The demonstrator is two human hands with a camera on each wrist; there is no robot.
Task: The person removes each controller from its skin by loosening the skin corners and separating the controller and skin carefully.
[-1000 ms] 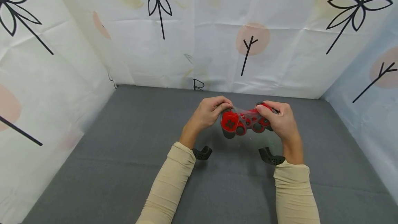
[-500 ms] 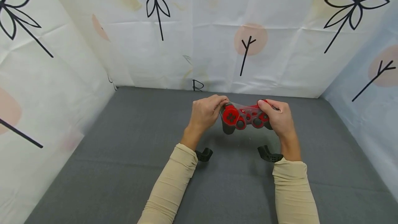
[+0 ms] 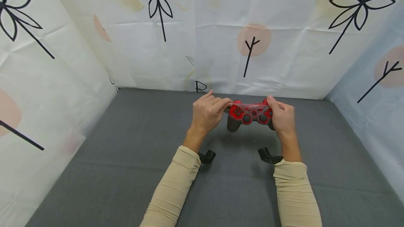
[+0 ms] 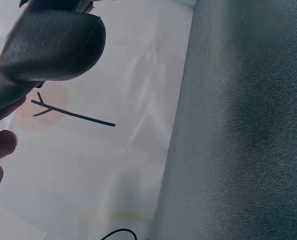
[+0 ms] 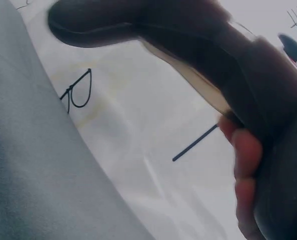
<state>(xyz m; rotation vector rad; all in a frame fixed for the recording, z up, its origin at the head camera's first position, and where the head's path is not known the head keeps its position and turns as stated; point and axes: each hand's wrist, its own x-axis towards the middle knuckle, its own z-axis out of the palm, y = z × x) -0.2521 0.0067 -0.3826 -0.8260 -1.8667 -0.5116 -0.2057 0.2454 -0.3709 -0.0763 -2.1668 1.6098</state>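
Note:
A red and black game controller [image 3: 252, 114] is held above the grey table, its buttons and sticks facing up. Something translucent, like clear film [image 3: 250, 106], lies across its face. My left hand [image 3: 206, 113] pinches at the controller's far left corner, one finger raised; whether it grips film or the shell there cannot be told. The right hand [image 3: 283, 118] grips the right end, thumb on top. One dark, dotted handle [image 4: 58, 45] shows in the left wrist view near my fingertips. In the right wrist view, fingers [image 5: 247, 155] curl against the controller's dark underside [image 5: 188, 22].
Grey cloth [image 3: 132, 143] covers the table. White printed fabric walls [image 3: 217, 45] stand at the back and both sides, the back one just beyond the hands. Black wrist mounts [image 3: 207, 157] stick out from under both forearms.
The controller has levelled from its slant, and its front face has tipped. My right hand has shifted slightly left and turned upright. On my left hand, a finger has lifted.

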